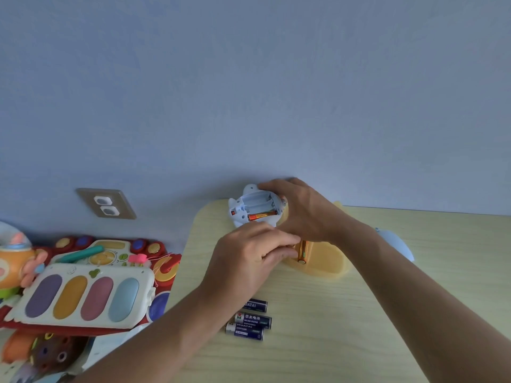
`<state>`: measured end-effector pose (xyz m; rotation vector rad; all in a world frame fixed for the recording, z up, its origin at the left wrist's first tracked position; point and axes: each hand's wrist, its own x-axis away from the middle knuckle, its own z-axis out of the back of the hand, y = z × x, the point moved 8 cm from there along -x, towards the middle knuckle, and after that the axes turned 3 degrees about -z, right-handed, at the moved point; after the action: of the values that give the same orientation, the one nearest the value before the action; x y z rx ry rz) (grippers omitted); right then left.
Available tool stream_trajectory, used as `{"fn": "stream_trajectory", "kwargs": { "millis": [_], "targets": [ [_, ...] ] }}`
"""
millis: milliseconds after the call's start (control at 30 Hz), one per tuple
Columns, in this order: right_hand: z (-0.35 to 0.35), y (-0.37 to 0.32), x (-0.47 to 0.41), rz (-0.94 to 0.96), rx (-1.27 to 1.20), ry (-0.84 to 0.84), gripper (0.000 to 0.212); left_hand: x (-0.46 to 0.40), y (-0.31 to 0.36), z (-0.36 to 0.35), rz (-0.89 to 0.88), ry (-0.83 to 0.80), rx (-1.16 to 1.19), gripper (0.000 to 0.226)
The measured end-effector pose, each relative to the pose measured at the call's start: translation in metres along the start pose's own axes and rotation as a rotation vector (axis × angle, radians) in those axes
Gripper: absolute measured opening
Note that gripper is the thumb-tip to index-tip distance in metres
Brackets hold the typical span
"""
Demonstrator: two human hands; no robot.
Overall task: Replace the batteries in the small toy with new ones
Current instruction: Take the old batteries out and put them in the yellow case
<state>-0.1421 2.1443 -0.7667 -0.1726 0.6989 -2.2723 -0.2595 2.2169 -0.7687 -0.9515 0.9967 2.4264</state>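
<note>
Here the pale wooden table (359, 313) carries everything: the right hand (307, 211) grips the small white plastic toy (240, 208), its battery bay open, at the far edge; nearer, the left hand (249, 258) pinches an orange battery (302, 251); three dark blue batteries (250, 319) lie nearest

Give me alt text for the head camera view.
A right hand holds a small white toy with its battery bay open, one orange battery inside. The left hand pinches another orange battery; three dark blue batteries lie on the table.
</note>
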Motion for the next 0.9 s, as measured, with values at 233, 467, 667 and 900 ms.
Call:
{"fn": "stream_trajectory", "kwargs": {
  "millis": [233, 467, 667, 900],
  "targets": [
    [0.0, -0.002, -0.002, 0.023, 0.011, 0.024, 0.076, -0.004, 0.002, 0.004, -0.009, 0.007, -0.104, 0.027],
    [-0.002, -0.004, -0.002, 0.016, 0.01, 0.039, 0.081, -0.017, -0.04, 0.039, 0.243, 0.086, -0.106, 0.035],
    [-0.005, -0.01, 0.0, -0.014, -0.03, 0.035, 0.07, -0.025, -0.069, 0.021, 0.244, -0.136, -0.096, 0.023],
    [-0.01, -0.014, -0.003, -0.026, -0.004, -0.001, 0.069, -0.036, -0.065, 0.008, 0.205, -0.383, -0.112, 0.04]
  ]
}}
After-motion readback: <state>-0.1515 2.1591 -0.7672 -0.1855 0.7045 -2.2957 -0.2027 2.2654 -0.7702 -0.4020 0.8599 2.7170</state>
